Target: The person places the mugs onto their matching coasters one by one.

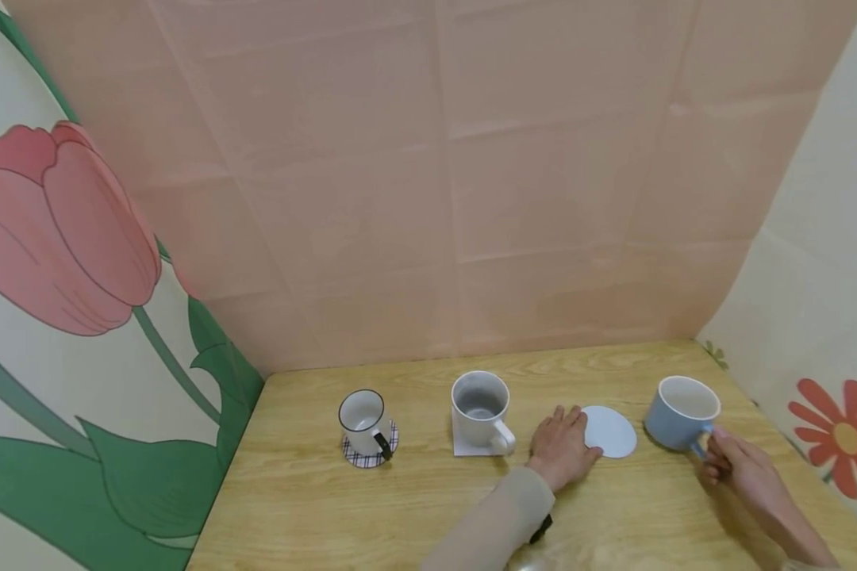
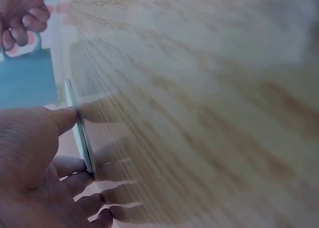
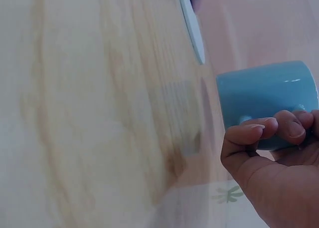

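At the right of the table, my right hand (image 1: 746, 468) grips the handle of a blue mug (image 1: 674, 424) with a white inside. The right wrist view shows the curled fingers (image 3: 256, 130) at the side of this mug (image 3: 269, 96), close over the wood. My left hand (image 1: 563, 448) pinches a round, pale blue coaster (image 1: 610, 432) at its left and lower edges. From the left wrist, the coaster (image 2: 79, 125) appears edge-on, between the thumb and fingers of that hand (image 2: 35, 163). To the left of this hand stands a white mug (image 1: 480, 412) on a square white coaster (image 1: 466, 450).
Farther left, a small white enamel-style mug (image 1: 360, 420) with a black rim and handle stands on a round checked coaster (image 1: 364, 460). A pink sheet (image 1: 443, 198) hangs behind the wooden table (image 1: 293, 507). Flower-printed sheets (image 1: 778, 301) flank both sides.
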`<state>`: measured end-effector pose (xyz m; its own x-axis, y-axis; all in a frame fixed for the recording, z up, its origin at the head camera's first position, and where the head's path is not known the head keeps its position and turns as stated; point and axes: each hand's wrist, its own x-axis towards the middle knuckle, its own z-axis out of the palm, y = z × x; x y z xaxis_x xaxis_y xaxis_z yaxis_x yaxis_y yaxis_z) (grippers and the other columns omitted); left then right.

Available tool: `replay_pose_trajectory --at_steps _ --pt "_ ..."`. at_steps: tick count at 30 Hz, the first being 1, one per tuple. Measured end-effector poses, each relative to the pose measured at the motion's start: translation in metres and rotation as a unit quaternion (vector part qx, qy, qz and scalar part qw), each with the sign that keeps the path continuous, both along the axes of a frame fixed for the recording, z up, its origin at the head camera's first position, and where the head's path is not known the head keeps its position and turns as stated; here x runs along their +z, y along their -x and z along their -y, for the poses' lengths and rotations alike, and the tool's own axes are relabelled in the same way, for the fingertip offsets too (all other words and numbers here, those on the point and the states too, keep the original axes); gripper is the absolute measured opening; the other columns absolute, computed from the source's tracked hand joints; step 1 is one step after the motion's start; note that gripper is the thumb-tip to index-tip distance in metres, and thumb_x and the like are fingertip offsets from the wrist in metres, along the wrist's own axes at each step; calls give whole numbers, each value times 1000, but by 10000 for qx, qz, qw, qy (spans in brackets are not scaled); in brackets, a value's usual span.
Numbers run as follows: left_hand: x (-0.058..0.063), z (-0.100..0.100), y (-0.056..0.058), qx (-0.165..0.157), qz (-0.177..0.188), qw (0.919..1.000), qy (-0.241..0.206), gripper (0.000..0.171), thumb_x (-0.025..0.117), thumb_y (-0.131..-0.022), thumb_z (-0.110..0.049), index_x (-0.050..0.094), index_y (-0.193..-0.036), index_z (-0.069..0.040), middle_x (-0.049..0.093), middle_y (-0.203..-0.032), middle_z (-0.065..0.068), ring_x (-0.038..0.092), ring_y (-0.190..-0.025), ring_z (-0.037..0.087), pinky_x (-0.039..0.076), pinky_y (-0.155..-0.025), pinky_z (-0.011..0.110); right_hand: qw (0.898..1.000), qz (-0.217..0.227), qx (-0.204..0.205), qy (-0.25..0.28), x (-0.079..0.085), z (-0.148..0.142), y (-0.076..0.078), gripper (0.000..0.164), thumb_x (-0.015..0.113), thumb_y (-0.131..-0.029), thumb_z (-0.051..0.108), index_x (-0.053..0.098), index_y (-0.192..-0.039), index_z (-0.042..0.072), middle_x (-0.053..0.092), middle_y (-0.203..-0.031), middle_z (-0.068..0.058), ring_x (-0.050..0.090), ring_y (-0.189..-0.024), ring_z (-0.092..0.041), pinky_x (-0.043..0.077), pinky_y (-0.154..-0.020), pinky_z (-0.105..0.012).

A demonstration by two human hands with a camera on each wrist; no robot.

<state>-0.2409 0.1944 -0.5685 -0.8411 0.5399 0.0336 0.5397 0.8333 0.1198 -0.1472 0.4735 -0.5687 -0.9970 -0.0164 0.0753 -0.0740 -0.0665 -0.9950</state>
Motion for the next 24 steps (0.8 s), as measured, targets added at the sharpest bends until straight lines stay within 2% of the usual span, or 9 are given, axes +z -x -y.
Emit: replay_pose_trajectory --at_steps 4,10,15,22,24 --pt "0 0 0 13 28 10000 -2 62 54 -95 -62 47 -147 -29 41 -155 -16 38 -144 14 37 -114 28 9999 -26 -82 -108 3 1 0 39 32 -110 30 42 -86 2 42 -78 -1 47 -67 -18 44 -55 -37" --pt "-1 0 0 19 60 10000 22 62 53 -95 -62 47 -148 -30 40 -155 -17 37 -145 14 37 -115 28 9995 -197 -126 -206 7 7 0 38 31 -111 27 40 -81 5 36 -73 -3 42 -64 -18 29 -56 -41" --pt "-1 -1 1 37 30 10000 19 61 54 -95 -62 48 -147 -30 42 -154 -17 38 -144 13 37 -114 28 9994 -267 -152 -167 12 13 -1 37 32 -111 25 40 -81 5 37 -72 -3 43 -63 -18 34 -53 -38" --pt "-1 -1 0 28 43 10000 -67 61 56 -94 -61 49 -146 -29 43 -154 -16 39 -144 14 38 -114 29 9989 -455 -58 -72 14 19 0 37 29 -111 21 36 -80 2 33 -73 -6 34 -64 -26 26 -56 -42" --pt "-1 -1 0 35 52 10000 -72 61 56 -95 -61 49 -146 -29 42 -154 -16 39 -144 14 38 -114 29 9988 -490 -23 -32 14 21 0 37 29 -111 20 36 -80 2 32 -73 -8 33 -65 -27 28 -55 -41"
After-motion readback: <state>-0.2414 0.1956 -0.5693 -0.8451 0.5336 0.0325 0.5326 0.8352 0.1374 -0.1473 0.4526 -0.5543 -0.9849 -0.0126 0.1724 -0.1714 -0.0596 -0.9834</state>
